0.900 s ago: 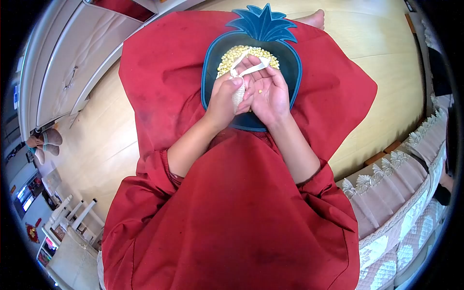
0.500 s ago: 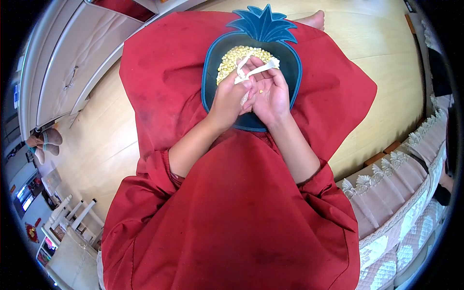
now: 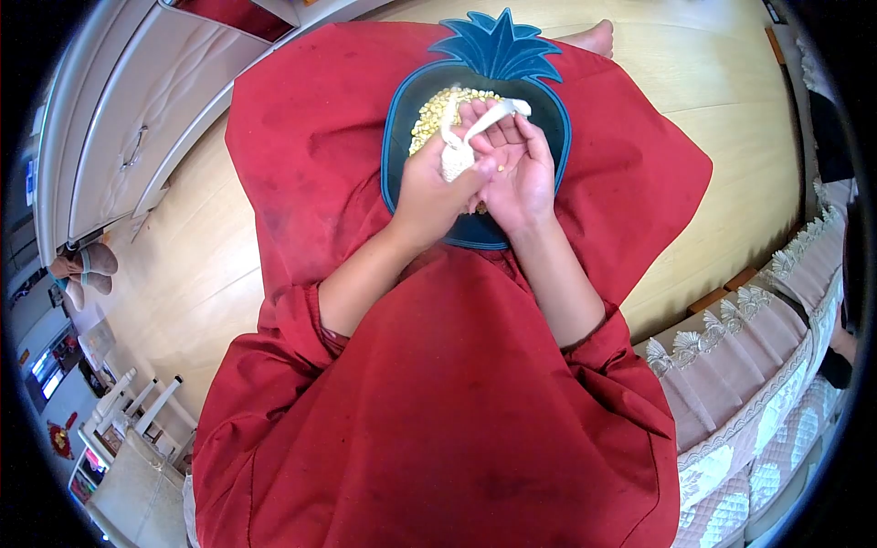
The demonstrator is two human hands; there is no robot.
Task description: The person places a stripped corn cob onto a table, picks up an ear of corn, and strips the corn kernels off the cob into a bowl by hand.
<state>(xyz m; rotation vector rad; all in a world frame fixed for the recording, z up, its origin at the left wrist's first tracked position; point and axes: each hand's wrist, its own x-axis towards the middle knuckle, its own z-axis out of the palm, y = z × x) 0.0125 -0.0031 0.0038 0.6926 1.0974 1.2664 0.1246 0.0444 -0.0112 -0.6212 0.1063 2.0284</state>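
Above the pineapple-shaped dark teal tray (image 3: 398,196), my left hand (image 3: 427,194) is closed round a stripped pale corn cob (image 3: 457,162). White husk strips (image 3: 491,120) stick out from the cob's far end, one reaching over my right fingers. My right hand (image 3: 519,190) lies palm up beside it, its fingers stretched out and slightly curved. A single yellow corn kernel (image 3: 501,168) rests on that palm. My left thumb touches or nearly touches the right palm. Many loose corn kernels (image 3: 427,119) are heaped in the tray, partly hidden behind my hands.
The tray rests on red cloth (image 3: 315,137) spread over my lap. A bare foot (image 3: 598,38) shows beyond it. Pale cabinets (image 3: 128,119) stand at the left, a lace-trimmed sofa (image 3: 731,365) at the right. White chair legs (image 3: 151,402) are at lower left.
The cob has turned in my left hand, so more of its stripped surface shows. My left thumb has shifted right, and my right fingers have opened out further.
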